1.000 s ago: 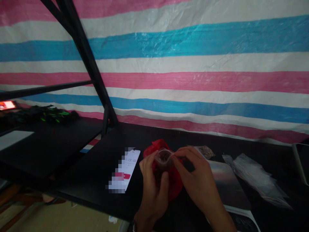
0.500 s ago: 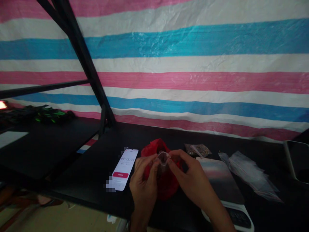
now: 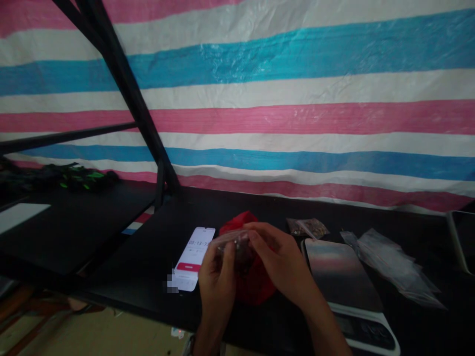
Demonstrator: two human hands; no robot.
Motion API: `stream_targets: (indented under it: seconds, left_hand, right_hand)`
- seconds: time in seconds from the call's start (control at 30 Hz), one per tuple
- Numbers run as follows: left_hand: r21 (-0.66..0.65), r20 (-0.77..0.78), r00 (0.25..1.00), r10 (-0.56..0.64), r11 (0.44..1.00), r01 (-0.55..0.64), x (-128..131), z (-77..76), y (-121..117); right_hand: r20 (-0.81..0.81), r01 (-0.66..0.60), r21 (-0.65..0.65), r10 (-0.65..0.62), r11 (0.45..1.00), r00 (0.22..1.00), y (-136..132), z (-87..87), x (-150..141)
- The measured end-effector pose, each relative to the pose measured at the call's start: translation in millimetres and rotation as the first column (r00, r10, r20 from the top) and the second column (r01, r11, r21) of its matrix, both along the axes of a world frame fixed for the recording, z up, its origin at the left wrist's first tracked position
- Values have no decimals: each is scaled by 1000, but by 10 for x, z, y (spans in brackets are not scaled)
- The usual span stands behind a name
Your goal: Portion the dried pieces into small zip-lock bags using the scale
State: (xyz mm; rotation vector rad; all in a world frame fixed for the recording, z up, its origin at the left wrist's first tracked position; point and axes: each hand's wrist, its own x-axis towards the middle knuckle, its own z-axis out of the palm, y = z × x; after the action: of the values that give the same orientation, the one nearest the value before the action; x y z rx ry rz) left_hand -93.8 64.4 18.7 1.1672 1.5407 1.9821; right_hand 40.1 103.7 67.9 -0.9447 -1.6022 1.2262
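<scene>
Both hands hold a small clear plastic zip bag [image 3: 237,239], its top edge stretched flat between them. My left hand [image 3: 218,271] pinches the left side, thumb in front. At the right end, my right hand [image 3: 272,251] has thumb and fingertips closed on the top edge. Something dark seems to sit inside the bag, too blurred to name. Beneath and behind the hands lies a red plastic bag [image 3: 256,284], partly hidden by them. A digital scale [image 3: 343,277] stands just right of my right hand.
A phone [image 3: 193,257] showing a timer lies left of my hands. Behind the scale are filled zip bags [image 3: 307,228]; right of it, a pile of clear bags [image 3: 393,264]. Another dark-screened device [image 3: 463,240] is at the right edge. A black metal post [image 3: 129,94] rises at the left.
The small bag's round open mouth is now drawn into a flat line. Its left end has tipped toward my left hand, and my right hand has shifted slightly up and left.
</scene>
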Motion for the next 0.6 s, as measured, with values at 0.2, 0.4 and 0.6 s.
stream_targets:
  seconds: [0.2,0.4,0.6]
  left_hand:
    - [-116,-5,976,219,969,-218,-114,-29,-5]
    - [-413,-207,974,89,895,-169,-2,-46,-30]
    - [-618,-226,973,-48,779,-105,34,24,-121]
  right_hand:
    - [652,120,155,-193,981,733,88,-149,-60]
    - [793,60,162,-166,985,586,69,-134,-2]
    - [795,7,209,-174,978,582,101,-138,-4]
